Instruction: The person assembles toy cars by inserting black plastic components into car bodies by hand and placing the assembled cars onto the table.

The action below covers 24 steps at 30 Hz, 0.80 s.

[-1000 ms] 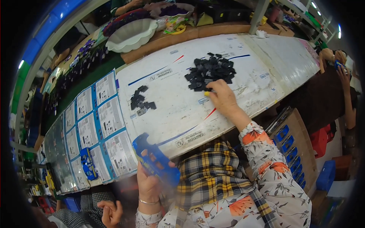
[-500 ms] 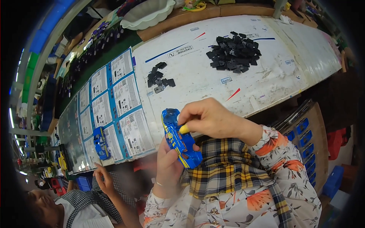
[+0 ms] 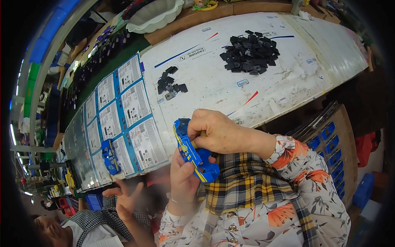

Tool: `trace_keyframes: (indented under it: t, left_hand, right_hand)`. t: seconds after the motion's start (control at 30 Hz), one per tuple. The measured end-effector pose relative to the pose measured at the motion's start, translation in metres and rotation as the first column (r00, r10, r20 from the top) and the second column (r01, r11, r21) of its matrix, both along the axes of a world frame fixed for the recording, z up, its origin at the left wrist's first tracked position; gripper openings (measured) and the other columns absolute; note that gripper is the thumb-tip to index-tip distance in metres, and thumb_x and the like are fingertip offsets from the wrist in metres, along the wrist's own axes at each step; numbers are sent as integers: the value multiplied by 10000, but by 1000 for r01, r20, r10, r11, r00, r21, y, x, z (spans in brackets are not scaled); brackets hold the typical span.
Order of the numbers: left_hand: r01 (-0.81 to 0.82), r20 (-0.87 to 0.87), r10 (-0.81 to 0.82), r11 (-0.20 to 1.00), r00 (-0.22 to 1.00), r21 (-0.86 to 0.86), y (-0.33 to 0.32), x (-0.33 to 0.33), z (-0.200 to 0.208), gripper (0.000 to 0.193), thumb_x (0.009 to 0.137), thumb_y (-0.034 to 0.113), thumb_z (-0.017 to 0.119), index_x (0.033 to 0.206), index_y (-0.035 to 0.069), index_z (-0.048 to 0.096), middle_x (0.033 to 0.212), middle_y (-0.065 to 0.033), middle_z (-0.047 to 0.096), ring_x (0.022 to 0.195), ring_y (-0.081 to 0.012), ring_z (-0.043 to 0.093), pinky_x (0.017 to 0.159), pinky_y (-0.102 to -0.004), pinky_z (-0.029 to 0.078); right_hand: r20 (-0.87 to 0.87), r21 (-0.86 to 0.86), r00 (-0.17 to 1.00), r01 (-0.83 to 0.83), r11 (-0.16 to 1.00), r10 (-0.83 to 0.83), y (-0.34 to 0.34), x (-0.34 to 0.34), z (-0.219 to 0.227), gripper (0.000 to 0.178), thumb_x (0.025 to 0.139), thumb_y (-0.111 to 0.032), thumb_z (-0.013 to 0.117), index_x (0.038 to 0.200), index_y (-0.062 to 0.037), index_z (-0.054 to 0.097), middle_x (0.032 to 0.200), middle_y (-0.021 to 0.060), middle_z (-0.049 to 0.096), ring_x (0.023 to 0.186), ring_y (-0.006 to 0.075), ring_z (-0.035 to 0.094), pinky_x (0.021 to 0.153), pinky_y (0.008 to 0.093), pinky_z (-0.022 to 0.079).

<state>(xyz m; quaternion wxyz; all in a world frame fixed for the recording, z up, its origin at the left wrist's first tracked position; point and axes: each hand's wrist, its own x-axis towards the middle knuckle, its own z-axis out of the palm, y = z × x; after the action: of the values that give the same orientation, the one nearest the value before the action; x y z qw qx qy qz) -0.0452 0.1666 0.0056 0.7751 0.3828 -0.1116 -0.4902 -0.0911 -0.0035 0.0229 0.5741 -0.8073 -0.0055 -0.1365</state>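
Note:
A blue toy car body (image 3: pixel 190 153) with yellow stripes is held above my lap, just off the table's near edge. My left hand (image 3: pixel 181 175) is closed around its lower side, thumb along the striped flank. My right hand (image 3: pixel 216 131) is curled over the car's upper part, fingertips pinched at its open window area. Whatever is between those fingertips is hidden by the hand. On the table lie a small group of flat black plastic pieces (image 3: pixel 168 82) and a larger heap of black pieces (image 3: pixel 252 53).
Another blue car body (image 3: pixel 110 156) lies on printed sheets (image 3: pixel 138 101) at the left. Beside me on the left, a co-worker's hand (image 3: pixel 127 201) is raised near the table edge. A tray of blue parts (image 3: pixel 349 156) stands at right. A white scalloped basin (image 3: pixel 156 18) sits at the back.
My right hand has turned and moved slightly left, its fingers now curled deeper over the car; the yellow-tipped finger is mostly hidden. The co-worker's hand has spread open and shifted right.

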Motion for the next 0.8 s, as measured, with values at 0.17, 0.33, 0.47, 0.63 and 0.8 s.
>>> trace_keyframes:
  t: [0.17, 0.33, 0.47, 0.63, 0.8]
  left_hand:
    - [-23, 39, 22, 999, 999, 31, 1, -4, 6, 693, 692, 216, 706, 1241, -33, 365, 1051, -136, 575, 883, -238, 626, 746, -335, 543]
    - [-56, 92, 54, 998, 994, 19, 5, -8, 9, 708, 661, 214, 732, 1225, -28, 377, 1041, -140, 578, 891, -242, 621, 778, -346, 528]
    - [-104, 42, 103, 994, 994, 17, 4, -12, 19, 710, 655, 228, 736, 1217, -31, 387, 1025, -142, 585, 888, -239, 621, 768, -327, 528]
    - [-63, 50, 61, 997, 997, 52, 7, -7, 10, 713, 679, 265, 716, 1225, -45, 380, 1020, -150, 585, 871, -238, 628, 731, -314, 538]
    - [-43, 51, 39, 996, 998, 73, 8, -8, 8, 721, 700, 286, 698, 1244, -50, 366, 1055, -155, 574, 856, -235, 635, 706, -305, 543]
  right_hand:
    - [97, -48, 994, 63, 997, -58, 8, -5, -4, 45, 710, -4, 599, 739, -37, 585, 796, 76, 481, 658, 174, 507, 563, 282, 422]
    - [2, 33, 998, 62, 998, -62, 16, -12, 7, 88, 705, 0, 605, 780, -37, 577, 803, 81, 476, 657, 190, 532, 553, 300, 440]
    - [217, -186, 972, 130, 974, -88, 17, -13, 5, 110, 692, -11, 613, 790, -40, 574, 786, 96, 511, 624, 243, 558, 553, 328, 463]
    - [191, -220, 980, 104, 970, -62, 12, -11, 17, 82, 690, -27, 606, 770, -26, 588, 736, 124, 581, 618, 280, 582, 567, 350, 474]
    - [-100, -86, 990, -104, 991, 95, 0, -2, 25, 88, 699, -20, 588, 783, -8, 608, 726, 152, 601, 614, 287, 607, 580, 351, 474]
